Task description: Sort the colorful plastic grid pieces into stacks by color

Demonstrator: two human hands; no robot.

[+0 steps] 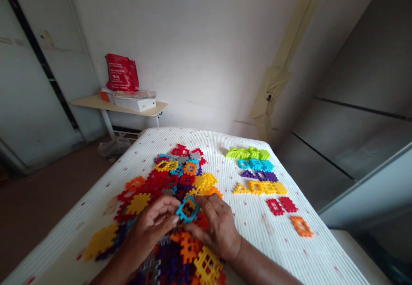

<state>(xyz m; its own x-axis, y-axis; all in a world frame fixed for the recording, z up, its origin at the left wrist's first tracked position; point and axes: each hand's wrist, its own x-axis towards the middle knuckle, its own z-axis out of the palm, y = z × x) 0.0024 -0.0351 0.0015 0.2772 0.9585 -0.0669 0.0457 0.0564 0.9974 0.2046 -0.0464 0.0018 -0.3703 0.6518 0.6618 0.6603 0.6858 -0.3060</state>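
Observation:
A heap of interlocking plastic tiles [167, 182] in red, yellow, orange, blue and purple covers the middle of a white ribbed table [251, 229]. My left hand [151, 227] and my right hand [215, 227] meet over the near part of the heap. Both pinch a blue square frame tile [187, 210] between their fingertips, just above the other tiles. Orange [189, 246] and yellow [207, 265] tiles lie under my right wrist.
To the right, tiles lie sorted by colour in rows: lime green [247, 153], blue [255, 164], purple [260, 175], yellow [260, 187], red [282, 205], one orange [301, 226]. A side table [96, 102] with a red bag [121, 72] and white box stands by the wall.

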